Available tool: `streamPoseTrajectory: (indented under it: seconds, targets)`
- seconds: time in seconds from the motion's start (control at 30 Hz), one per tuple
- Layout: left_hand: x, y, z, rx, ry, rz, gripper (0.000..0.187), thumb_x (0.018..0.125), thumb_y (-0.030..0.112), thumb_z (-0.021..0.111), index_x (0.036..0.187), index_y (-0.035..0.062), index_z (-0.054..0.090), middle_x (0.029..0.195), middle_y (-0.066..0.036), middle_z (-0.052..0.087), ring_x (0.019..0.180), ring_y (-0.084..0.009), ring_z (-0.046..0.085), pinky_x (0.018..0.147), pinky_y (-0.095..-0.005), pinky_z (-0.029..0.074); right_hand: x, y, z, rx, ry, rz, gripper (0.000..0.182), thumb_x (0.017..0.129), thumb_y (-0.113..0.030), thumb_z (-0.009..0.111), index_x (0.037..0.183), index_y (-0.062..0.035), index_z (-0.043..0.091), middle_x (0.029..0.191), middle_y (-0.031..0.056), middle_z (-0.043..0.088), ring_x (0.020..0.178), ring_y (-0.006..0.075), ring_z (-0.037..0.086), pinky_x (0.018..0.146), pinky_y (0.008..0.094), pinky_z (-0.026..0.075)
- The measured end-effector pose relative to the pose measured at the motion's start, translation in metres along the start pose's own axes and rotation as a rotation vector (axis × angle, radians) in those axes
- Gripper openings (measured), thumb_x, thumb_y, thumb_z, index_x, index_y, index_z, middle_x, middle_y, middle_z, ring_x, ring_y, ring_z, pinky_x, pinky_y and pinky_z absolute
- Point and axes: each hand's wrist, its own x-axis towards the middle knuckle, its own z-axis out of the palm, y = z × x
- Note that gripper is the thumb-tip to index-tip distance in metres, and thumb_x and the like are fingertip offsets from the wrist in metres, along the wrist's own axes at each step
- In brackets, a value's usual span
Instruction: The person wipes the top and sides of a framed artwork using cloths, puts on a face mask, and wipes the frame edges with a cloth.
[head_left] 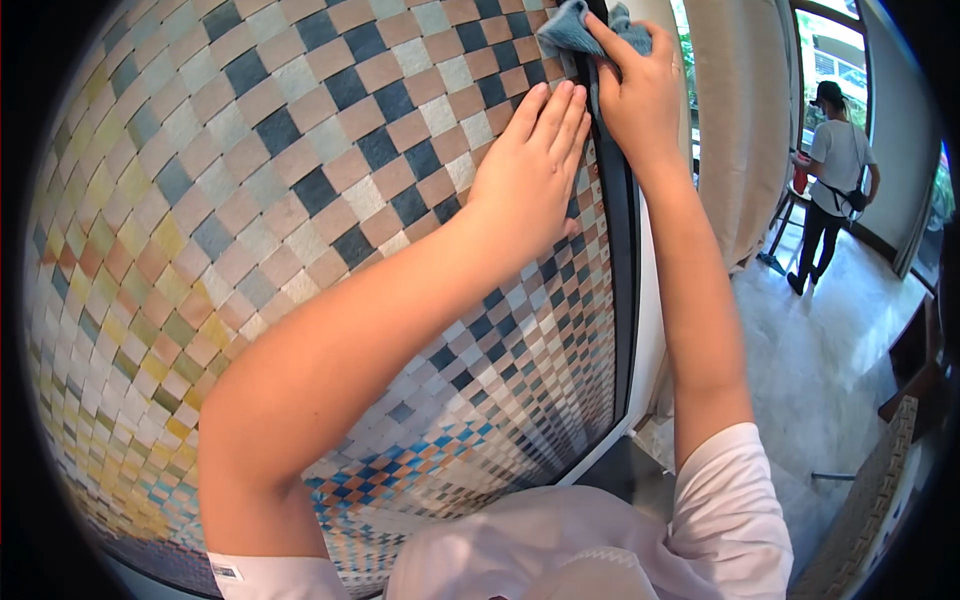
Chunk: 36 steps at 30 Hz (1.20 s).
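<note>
My left hand lies flat with its fingers stretched out on a woven panel of pink, grey and dark squares, close to the panel's right edge. To the right of it and higher up, my right hand holds a blue-grey cloth against the dark frame that borders the panel. The cloth is bunched under the fingers, and part of it hangs down along the frame. Nothing shows between my left hand's fingers.
A beige curtain hangs just right of the frame. Farther back, a person in a white shirt stands facing away beside a stool. A woven surface and a brown wooden piece are at the lower right.
</note>
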Motion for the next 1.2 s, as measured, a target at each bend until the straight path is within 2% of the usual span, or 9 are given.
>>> streamPoseTrajectory:
  seconds: [0.23,0.4,0.47,0.57,0.67,0.97,1.03,1.1,1.2]
  targets:
    - [-0.001,0.001,0.001,0.008,0.037,0.015,0.094,0.077,0.064,0.054,0.139,-0.0034,0.035,0.147,-0.019,0.030,0.140,-0.0291,0.021,0.115,-0.0437,0.012,-0.084,0.003,-0.015,-0.052,-0.049,0.175,0.044,0.075,-0.007,0.062,0.115,-0.0229,0.065,0.111,0.0203,0.049,0.098,0.0382,0.050,0.085,0.0434,0.044]
    - [0.000,0.004,0.001,0.037,0.026,0.008,0.094,0.078,0.065,0.052,0.140,-0.0020,0.033,0.148,-0.018,0.029,0.140,-0.0289,0.020,0.115,-0.0436,0.012,-0.037,-0.002,-0.006,-0.094,0.002,0.123,0.039,0.076,-0.011,0.064,0.112,-0.0266,0.065,0.109,0.0186,0.051,0.095,0.0397,0.052,0.082,0.0433,0.047]
    - [0.001,0.006,0.003,0.037,0.021,-0.009,0.094,0.078,0.066,0.052,0.141,-0.0017,0.032,0.148,-0.018,0.028,0.140,-0.0285,0.019,0.115,-0.0436,0.012,-0.007,-0.008,-0.006,-0.190,0.032,0.034,0.026,0.080,-0.016,0.062,0.105,-0.0109,0.066,0.101,0.0167,0.058,0.091,0.0299,0.057,0.076,0.0375,0.048]
    - [0.001,0.006,0.003,0.042,0.020,-0.009,0.094,0.078,0.066,0.051,0.141,-0.0014,0.031,0.149,-0.017,0.027,0.140,-0.0276,0.020,0.115,-0.0435,0.012,0.010,-0.010,-0.001,-0.144,0.006,0.074,0.026,0.077,-0.013,0.057,0.100,-0.0140,0.068,0.107,0.0199,0.055,0.099,0.0374,0.054,0.079,0.0423,0.048]
    - [-0.001,0.003,0.004,0.030,0.023,0.018,0.093,0.078,0.066,0.051,0.141,-0.0011,0.032,0.148,-0.017,0.028,0.140,-0.0269,0.020,0.115,-0.0433,0.013,-0.014,-0.005,-0.003,-0.125,-0.068,0.150,0.039,0.076,-0.013,0.064,0.113,-0.0266,0.064,0.109,0.0187,0.051,0.095,0.0394,0.053,0.081,0.0433,0.047]
    - [-0.001,0.001,0.003,-0.015,0.042,0.031,0.092,0.077,0.063,0.055,0.140,-0.0014,0.035,0.148,-0.016,0.029,0.140,-0.0255,0.022,0.115,-0.0429,0.015,-0.148,-0.009,-0.053,-0.016,-0.242,0.395,0.047,0.076,-0.004,0.060,0.119,-0.0226,0.063,0.110,0.0196,0.048,0.100,0.0387,0.051,0.088,0.0430,0.043]
    - [0.000,-0.002,0.003,-0.035,0.055,0.028,0.091,0.076,0.061,0.057,0.139,-0.0020,0.036,0.147,-0.015,0.031,0.139,-0.0251,0.024,0.114,-0.0424,0.016,-0.145,-0.007,-0.052,0.059,-0.229,0.463,0.045,0.076,-0.002,0.059,0.116,-0.0215,0.065,0.110,0.0188,0.048,0.102,0.0382,0.050,0.090,0.0423,0.042]
    - [0.005,-0.008,0.001,-0.060,0.072,0.019,0.089,0.076,0.059,0.060,0.137,-0.0026,0.038,0.145,-0.015,0.033,0.137,-0.0247,0.026,0.113,-0.0417,0.019,-0.126,-0.003,-0.047,0.096,-0.212,0.413,0.043,0.076,-0.002,0.059,0.114,-0.0203,0.065,0.110,0.0186,0.048,0.102,0.0378,0.050,0.090,0.0423,0.042]
    - [0.014,-0.029,-0.009,-0.080,0.180,-0.126,0.086,0.075,0.055,0.064,0.133,-0.0044,0.042,0.140,-0.013,0.039,0.132,-0.0243,0.032,0.111,-0.0407,0.024,-0.090,-0.009,-0.043,0.099,-0.202,0.376,0.040,0.075,-0.002,0.059,0.112,-0.0188,0.066,0.112,0.0187,0.048,0.102,0.0372,0.050,0.088,0.0424,0.043]
